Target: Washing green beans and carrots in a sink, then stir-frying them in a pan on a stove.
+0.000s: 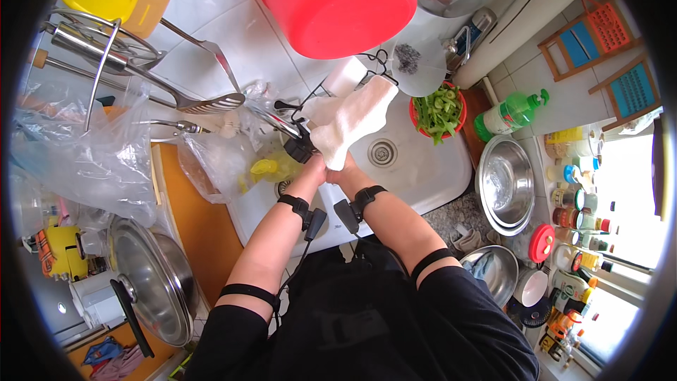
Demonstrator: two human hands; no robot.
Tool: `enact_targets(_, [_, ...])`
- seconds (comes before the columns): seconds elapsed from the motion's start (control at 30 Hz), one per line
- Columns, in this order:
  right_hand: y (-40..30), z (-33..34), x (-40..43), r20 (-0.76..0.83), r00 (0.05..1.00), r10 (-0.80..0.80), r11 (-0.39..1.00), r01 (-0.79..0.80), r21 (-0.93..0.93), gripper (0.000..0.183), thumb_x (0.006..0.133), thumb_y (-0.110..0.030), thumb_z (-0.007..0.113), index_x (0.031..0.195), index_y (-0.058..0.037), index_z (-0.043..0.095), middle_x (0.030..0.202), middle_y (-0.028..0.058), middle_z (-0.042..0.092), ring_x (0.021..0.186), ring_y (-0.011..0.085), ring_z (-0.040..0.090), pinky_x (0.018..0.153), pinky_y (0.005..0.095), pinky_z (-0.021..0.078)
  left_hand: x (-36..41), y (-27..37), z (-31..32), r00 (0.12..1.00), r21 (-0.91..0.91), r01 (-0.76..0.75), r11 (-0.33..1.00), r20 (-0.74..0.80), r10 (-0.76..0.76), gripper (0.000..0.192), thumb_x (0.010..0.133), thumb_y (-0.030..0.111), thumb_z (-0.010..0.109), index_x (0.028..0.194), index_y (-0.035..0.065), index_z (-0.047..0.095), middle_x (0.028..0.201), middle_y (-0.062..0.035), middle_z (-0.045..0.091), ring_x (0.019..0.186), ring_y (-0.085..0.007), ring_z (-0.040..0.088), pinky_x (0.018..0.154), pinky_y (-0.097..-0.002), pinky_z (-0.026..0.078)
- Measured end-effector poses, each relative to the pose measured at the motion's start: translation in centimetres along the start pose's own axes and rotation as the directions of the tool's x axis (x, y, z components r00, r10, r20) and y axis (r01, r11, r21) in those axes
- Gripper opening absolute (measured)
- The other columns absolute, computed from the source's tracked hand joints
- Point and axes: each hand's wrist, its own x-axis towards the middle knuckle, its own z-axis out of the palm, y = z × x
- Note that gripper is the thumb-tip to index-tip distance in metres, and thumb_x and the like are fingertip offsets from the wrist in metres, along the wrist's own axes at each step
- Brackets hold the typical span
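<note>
Both my hands meet at a white cloth (pixel 351 116) above the sink (pixel 423 174). The cloth hangs over my left hand (pixel 316 167) and my right hand (pixel 340 173), covering most of their fingers, and its bunched lower end sits between them. They appear to grip it. Just left of the cloth is the kitchen faucet (pixel 283 126). Behind it, a black wire rack (pixel 312 92) holds a white block-shaped item (pixel 345 76). The sink drain (pixel 382 153) shows right of the cloth.
A red plastic basin (pixel 338 10) leans at the back wall. A red bowl of cut green vegetables (pixel 438 111) sits at the sink's right corner, near a green pump bottle (pixel 510 115) and steel bowls (pixel 505 185). Utensils, plastic bags (pixel 90 153) and a lidded pan (pixel 151 280) crowd the left.
</note>
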Motion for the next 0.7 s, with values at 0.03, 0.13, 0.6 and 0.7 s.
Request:
enact_targets(0.03, [0.2,0.5,-0.1,-0.041,0.999,0.026,0.999,-0.025,0.031,0.036,0.108,-0.039,0.066,0.130,-0.0112,0.073,0.121,0.0094,0.078,0.111,0.0286,0.074,0.100,0.0507,0.0599,-0.3,0.4,-0.1,0.999,0.082,-0.026,0.996,-0.026,0.028,0.032,0.109,0.031,0.067,0.134,0.0106,0.067,0.132,-0.0099,0.072,0.123,-0.0233,0.069,0.107,-0.0438,0.058])
enact_targets(0.13, [0.7,1.6,-0.1,-0.163,0.985,-0.065,0.997,0.070,0.026,0.036,0.110,-0.036,0.063,0.133,-0.0095,0.070,0.125,0.0110,0.077,0.114,0.0307,0.073,0.101,0.0535,0.0591,-1.0,1.3,-0.5,0.994,0.234,-0.060,0.970,-0.074,0.079,0.032,0.109,0.031,0.066,0.134,0.0103,0.067,0.132,-0.0105,0.072,0.124,-0.0236,0.069,0.107,-0.0443,0.058])
enact_targets(0.6, [1.0,1.4,-1.3,-0.010,0.942,-0.336,0.931,0.334,0.151,0.043,0.115,-0.033,0.055,0.145,-0.0030,0.062,0.139,0.0144,0.073,0.124,0.0310,0.072,0.111,0.0476,0.0577,-2.7,2.7,-0.1,0.984,-0.723,-0.164,0.671,-0.075,0.161,0.040,0.108,0.036,0.065,0.136,0.0060,0.068,0.132,-0.0116,0.074,0.123,-0.0285,0.071,0.108,-0.0436,0.059])
enact_targets(0.7, [-0.5,-3.7,-0.3,-0.049,0.945,-0.323,0.914,0.325,0.241,0.041,0.116,-0.035,0.051,0.139,-0.0045,0.064,0.138,0.0150,0.073,0.124,0.0320,0.071,0.115,0.0491,0.0548,-3.6,2.5,3.3,0.995,-0.633,-0.049,0.773,0.037,0.094,0.048,0.108,0.039,0.065,0.137,0.0007,0.066,0.132,-0.0190,0.074,0.123,-0.0341,0.073,0.109,-0.0483,0.060])
